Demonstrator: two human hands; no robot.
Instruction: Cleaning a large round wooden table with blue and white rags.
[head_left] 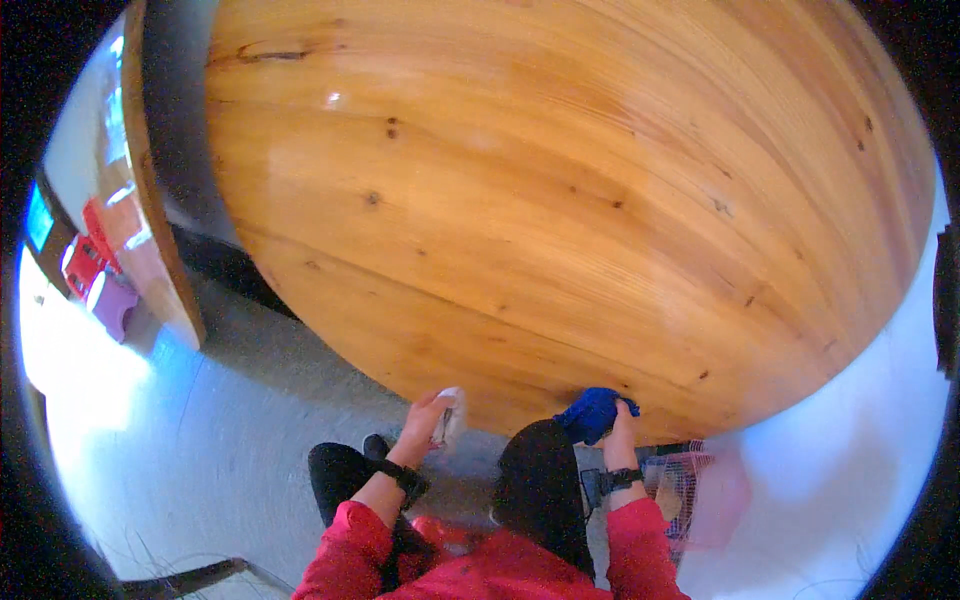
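Observation:
A wooden table (540, 220) with a glossy top and dark knots spreads out in front of me. Its near edge runs just past my hands. My left hand (424, 422) is closed on a white crumpled thing, perhaps a cloth or tissue (453, 416), beside the table's edge. At the near right edge my right hand (621, 432) grips a bunched blue cloth (592, 412), which touches the tabletop. Part of that hand's fingers is hidden behind the cloth. Both wrists carry black bands.
Below the table on the right stands a pink wire basket (676, 490). Another wooden table (150, 190) is at the far left, with red and pink plastic stools (112, 303) beyond it. My knees (545, 475) are close under the near edge.

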